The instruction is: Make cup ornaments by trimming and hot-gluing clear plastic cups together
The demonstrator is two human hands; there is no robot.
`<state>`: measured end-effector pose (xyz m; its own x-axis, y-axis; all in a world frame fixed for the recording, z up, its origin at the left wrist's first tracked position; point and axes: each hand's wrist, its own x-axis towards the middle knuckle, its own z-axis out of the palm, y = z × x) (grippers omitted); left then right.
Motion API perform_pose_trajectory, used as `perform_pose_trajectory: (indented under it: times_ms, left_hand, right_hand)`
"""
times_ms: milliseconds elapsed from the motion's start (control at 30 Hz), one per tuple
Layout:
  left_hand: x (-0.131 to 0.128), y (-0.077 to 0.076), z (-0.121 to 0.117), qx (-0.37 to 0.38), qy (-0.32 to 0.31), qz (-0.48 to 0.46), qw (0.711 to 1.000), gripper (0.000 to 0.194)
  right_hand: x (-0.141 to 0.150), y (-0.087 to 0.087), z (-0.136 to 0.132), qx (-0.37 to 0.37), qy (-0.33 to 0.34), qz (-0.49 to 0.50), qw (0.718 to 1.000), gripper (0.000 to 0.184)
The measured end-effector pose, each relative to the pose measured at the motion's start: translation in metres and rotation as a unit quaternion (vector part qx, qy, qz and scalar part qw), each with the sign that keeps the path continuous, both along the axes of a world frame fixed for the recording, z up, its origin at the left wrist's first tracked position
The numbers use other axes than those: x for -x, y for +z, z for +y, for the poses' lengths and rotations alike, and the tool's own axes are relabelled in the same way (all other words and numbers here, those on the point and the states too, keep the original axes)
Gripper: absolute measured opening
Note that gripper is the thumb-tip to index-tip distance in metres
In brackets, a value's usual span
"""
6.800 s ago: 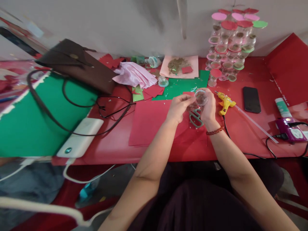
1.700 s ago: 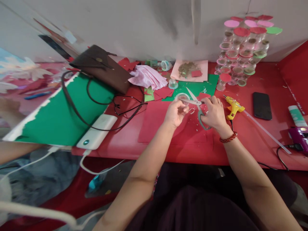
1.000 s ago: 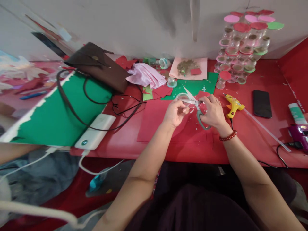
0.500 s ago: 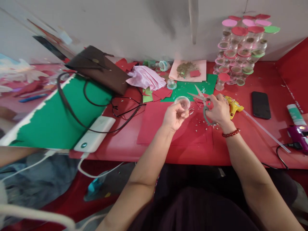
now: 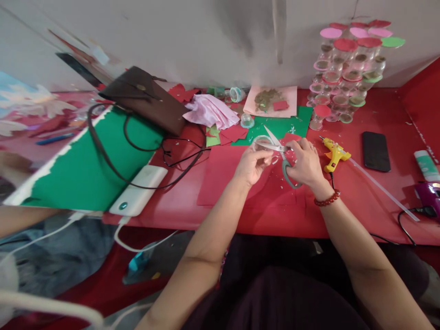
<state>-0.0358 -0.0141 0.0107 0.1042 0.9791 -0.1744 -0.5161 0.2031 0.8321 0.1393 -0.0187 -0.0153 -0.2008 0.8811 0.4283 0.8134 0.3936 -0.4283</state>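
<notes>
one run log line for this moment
left hand: holds clear cup | right hand: holds scissors, blades open at cup | glue gun: beside right hand

The left hand holds a small clear plastic cup by its rim above the red bench. The right hand grips grey-handled scissors, and their open blades are at the cup's edge. Just right of the scissors a yellow glue gun lies on the bench, and a black phone lies further right. Behind the scissors is green paper.
</notes>
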Motion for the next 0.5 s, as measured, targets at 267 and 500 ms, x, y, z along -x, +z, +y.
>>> perform_pose_trajectory:
  times_ms: [267,500]
  left_hand:
    - [0.003,0.0,0.001,0.037,-0.015,-0.02,0.999,0.024]
    - [0.005,0.005,-0.003,0.026,-0.04,-0.02,0.999,0.025]
  right_hand:
    - [-0.003,-0.001,0.004,0.029,0.02,0.002,0.999,0.043]
    - [-0.017,-0.001,0.015,0.008,-0.074,0.03,0.997,0.033]
